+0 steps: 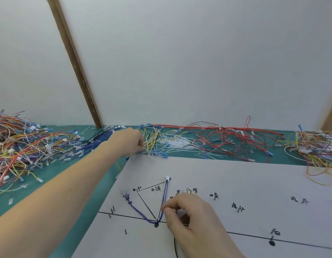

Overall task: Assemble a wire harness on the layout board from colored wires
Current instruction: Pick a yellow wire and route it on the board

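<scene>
The white layout board [236, 183] lies on the near right part of the green desk [55, 174], marked with black lines, handwritten labels and small metal pins. A blue-purple wire [142, 215] is already laid on it: from a connector at the left it runs down to a black dot, bends around the pin there and rises to a white connector [168, 178] farther back. The right hand [191, 216] rests on the board just right of that bend, its grip pinched on the rising stretch of the blue-purple wire between thumb and forefinger. The left hand [129, 141] reaches to the far edge of the board, fingers curled shut into the yellow wires [152, 138] heaped there. Tangled piles of mixed colored wires [21, 142] cover the desk at far left, with red wires [226, 138] and white cable ties [178, 142] beyond the board.
</scene>
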